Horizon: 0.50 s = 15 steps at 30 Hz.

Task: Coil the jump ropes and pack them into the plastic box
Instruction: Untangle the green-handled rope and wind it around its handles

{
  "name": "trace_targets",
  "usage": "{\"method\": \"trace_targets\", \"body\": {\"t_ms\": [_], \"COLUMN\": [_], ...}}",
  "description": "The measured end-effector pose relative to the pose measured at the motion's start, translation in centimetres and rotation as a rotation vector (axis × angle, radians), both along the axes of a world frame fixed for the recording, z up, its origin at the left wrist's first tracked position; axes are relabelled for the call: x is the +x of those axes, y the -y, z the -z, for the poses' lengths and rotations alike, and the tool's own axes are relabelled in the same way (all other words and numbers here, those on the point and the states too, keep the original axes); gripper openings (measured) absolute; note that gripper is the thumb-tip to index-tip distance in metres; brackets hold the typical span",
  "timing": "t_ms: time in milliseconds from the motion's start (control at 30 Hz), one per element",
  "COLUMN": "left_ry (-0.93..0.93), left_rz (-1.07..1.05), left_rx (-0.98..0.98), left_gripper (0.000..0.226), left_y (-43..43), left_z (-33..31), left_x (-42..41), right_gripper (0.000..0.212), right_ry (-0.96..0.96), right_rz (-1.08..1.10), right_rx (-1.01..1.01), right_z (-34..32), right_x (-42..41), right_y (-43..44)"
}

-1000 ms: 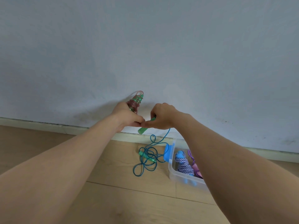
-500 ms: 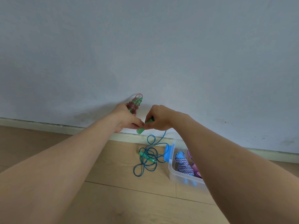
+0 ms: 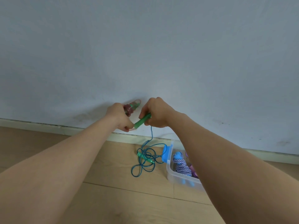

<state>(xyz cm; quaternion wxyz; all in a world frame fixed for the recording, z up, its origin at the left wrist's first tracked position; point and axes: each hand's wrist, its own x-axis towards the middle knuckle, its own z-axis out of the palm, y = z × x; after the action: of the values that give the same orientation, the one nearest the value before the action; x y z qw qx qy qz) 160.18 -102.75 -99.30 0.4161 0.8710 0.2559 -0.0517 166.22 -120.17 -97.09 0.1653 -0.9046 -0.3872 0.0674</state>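
Observation:
My left hand [image 3: 119,116] grips a coiled bundle of pinkish rope wound round a green handle [image 3: 131,107], raised in front of the wall. My right hand [image 3: 156,114] holds a second green handle [image 3: 142,122], whose lower end meets the fingers of the left hand. A thin blue cord [image 3: 145,156] hangs from the right hand into a loose tangle on the floor, with another green handle [image 3: 145,159] lying in it. The clear plastic box [image 3: 181,180] stands on the floor at the right, holding a coiled blue-and-white rope [image 3: 182,165] and something purple.
A pale wall fills the upper view, with a baseboard [image 3: 48,126] running along wooden floorboards [image 3: 113,199]. A blue clip [image 3: 165,153] sits on the box's left side. My right forearm hides part of the box.
My right hand has shifted slightly right and up, so more of the green handle shows between the two hands. The coiled bundle stays gripped in the left hand.

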Motion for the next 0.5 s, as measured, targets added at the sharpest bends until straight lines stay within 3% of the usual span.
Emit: {"method": "trace_targets", "body": {"t_ms": [67, 200, 300, 400, 467, 500], "left_ry": [0.001, 0.107, 0.141, 0.187, 0.22, 0.231], "left_rz": [-0.013, 0.045, 0.152, 0.152, 0.156, 0.17], "left_rx": [0.033, -0.123, -0.259, -0.36, -0.425, -0.474], "left_gripper": [0.055, 0.039, 0.037, 0.039, 0.04, 0.039], "left_y": [-1.2, -2.0, -1.4, -0.2, 0.5, 0.8], "left_z": [0.3, 0.3, -0.1, -0.3, -0.6, -0.6], "left_x": [-0.4, -0.8, -0.9, -0.4, 0.0, 0.2], "right_gripper": [0.013, 0.037, 0.049, 0.081, 0.081, 0.07], "right_ry": [-0.05, -0.361, -0.318, -0.459, -0.676, -0.756], "right_rz": [0.06, 0.087, 0.06, 0.155, 0.177, 0.159], "right_rx": [0.018, -0.16, -0.337, -0.101, 0.12, 0.181], "right_z": [-0.3, 0.4, 1.7, 1.8, 1.4, 1.2], "right_x": [0.3, -0.1, -0.2, 0.4, 0.6, 0.5], "right_y": [0.5, 2.2, 2.1, 1.1, 0.9, 1.0]}}
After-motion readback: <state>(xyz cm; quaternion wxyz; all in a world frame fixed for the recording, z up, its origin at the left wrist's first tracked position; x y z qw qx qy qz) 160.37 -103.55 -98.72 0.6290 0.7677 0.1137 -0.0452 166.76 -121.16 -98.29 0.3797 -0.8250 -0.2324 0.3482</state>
